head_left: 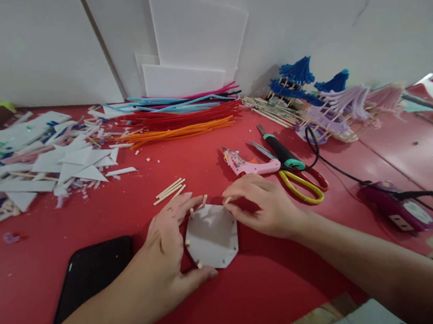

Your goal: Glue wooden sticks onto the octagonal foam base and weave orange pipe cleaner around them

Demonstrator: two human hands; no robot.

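Toward the front edge of the bench (185,155), your left hand (166,239) and right hand (258,206) meet at the plate (211,234): left grip clamped around its rim, right grip pinched on a stick (227,200) at its far edge. A sideways push could tilt the stick or, if your left grip slackens, slide the plate.

Polygonal board (212,234): smooth, matt, foam-like; pegs (204,200), bare wood. From it, 12 o'clock: pipe cleaners (182,130), fuzzy-looking. 1 o'clock: glue gun (258,168), smooth plastic. 2 o'clock: scissors (311,201), metal blades (263,150), glossy plastic handles (321,180). 9 o'clock: smartphone (96,267), smooth. Tabletop (291,288): smooth, low sheen.
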